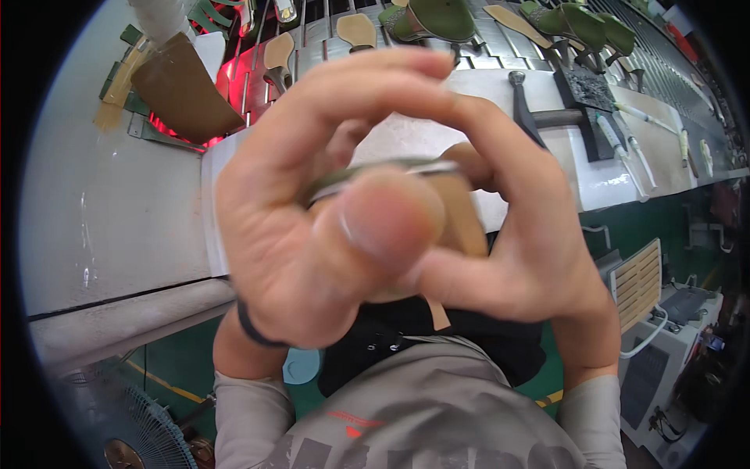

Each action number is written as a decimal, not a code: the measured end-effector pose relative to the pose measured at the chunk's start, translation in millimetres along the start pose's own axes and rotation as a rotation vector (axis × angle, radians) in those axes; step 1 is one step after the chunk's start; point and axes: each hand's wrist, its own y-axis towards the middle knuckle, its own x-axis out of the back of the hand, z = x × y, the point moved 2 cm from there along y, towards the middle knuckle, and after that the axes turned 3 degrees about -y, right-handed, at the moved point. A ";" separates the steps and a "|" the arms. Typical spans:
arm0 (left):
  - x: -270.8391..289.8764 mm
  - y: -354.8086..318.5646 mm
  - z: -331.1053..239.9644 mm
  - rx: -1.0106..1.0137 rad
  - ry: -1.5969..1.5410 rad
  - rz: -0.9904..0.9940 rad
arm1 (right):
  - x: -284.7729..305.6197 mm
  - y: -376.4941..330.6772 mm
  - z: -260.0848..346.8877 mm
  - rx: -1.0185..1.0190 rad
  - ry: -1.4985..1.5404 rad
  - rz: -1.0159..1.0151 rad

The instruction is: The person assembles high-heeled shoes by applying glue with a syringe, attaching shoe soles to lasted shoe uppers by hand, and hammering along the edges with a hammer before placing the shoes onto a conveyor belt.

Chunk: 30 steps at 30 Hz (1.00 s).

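Note:
Close in front of me, both hands are curled around a shoe (pixel 461 215) with a tan part and a green, pale-edged part. Most of it is hidden behind the fingers, and it is blurred. My left hand (pixel 285 195) has its thumb pointing up in the middle of the view, with its fingers bent over the far side. On the other side, my right hand (pixel 523 227) closes on the shoe with thumb and fingers. A narrow tan strip (pixel 437 314) shows below the hands.
On the white worktop, a hammer (pixel 522 105) lies beside a black block (pixel 586 90) and several syringes (pixel 617 144). Green heeled shoes (pixel 437 22) and tan insoles (pixel 357 31) stand along the metal slats behind. A brown board (pixel 183 90) leans at the left; a fan (pixel 137 426) stands below.

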 end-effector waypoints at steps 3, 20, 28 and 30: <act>2.7 -4.5 47.0 0.171 -0.258 -0.130 | 14.2 -0.7 -16.2 -0.074 0.236 -0.166; 34.0 -19.0 135.5 0.284 -0.143 0.008 | -23.4 -70.3 -78.3 -0.300 -0.054 -0.234; 26.3 -19.7 131.1 0.257 -0.171 0.017 | -15.1 34.7 -32.9 0.267 -0.566 0.057; 32.3 -24.0 130.5 0.249 -0.155 0.007 | -24.7 23.9 -17.6 0.433 -0.626 -0.064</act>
